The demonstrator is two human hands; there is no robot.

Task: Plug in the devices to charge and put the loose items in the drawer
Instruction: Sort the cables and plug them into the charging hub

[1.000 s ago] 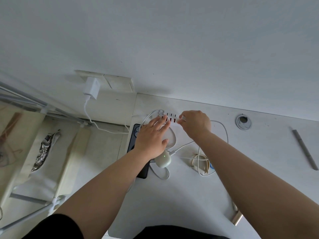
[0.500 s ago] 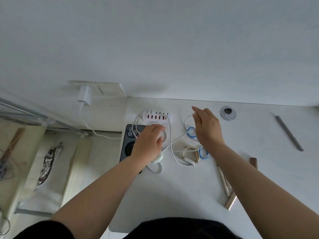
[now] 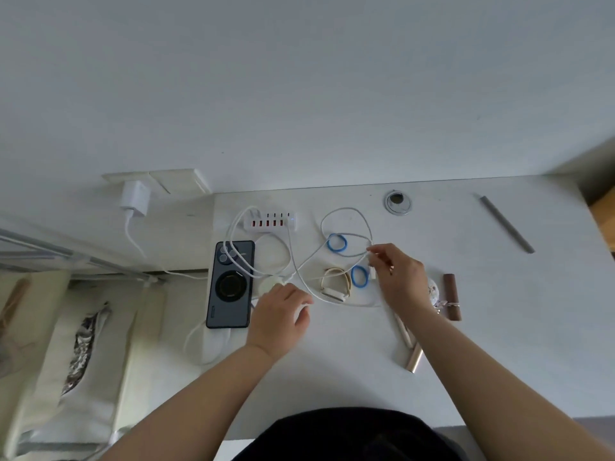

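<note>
- On the white desk [image 3: 499, 327], against the wall, sits a white charging hub [image 3: 270, 221]; everything below is placed from it.
- Just in front and left of the hub lies a dark phone [image 3: 230, 284], face down, with white cables looped across its top.
- In front of the hub, the left hand [image 3: 281, 316] rests with curled fingers on a small white round device [image 3: 270, 283]; whether it grips it I cannot tell.
- Right of the hub, the right hand [image 3: 399, 277] pinches a white cable [image 3: 346, 211] at its end.
- Between the hub and the right hand lie two blue bands [image 3: 336, 243] and a beige band [image 3: 336, 284].
- Far right of the hub lie a brown tube [image 3: 452, 296], a gold tube [image 3: 414, 359] and a grey pen [image 3: 506, 223].
</note>
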